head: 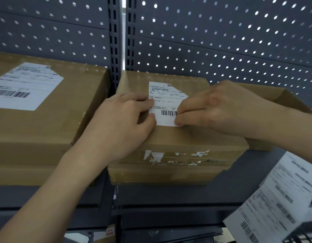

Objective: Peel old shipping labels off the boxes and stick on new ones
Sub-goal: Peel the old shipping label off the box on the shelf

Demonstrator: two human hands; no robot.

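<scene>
Label (163,103): atop middle box (186,135). Our left hand (123,120) presses its left edge, fingers flat; our right hand (218,107) seemingly pinches its near right corner. Second box (46,123): just left of middle box.

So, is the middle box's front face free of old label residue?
No, torn white label scraps streak the front face of the middle box.

Left hand (123,120): is pressing the label (166,104) at its left edge, on the middle box (192,139).
Right hand (216,109): is touching the label's lower right corner.
</scene>
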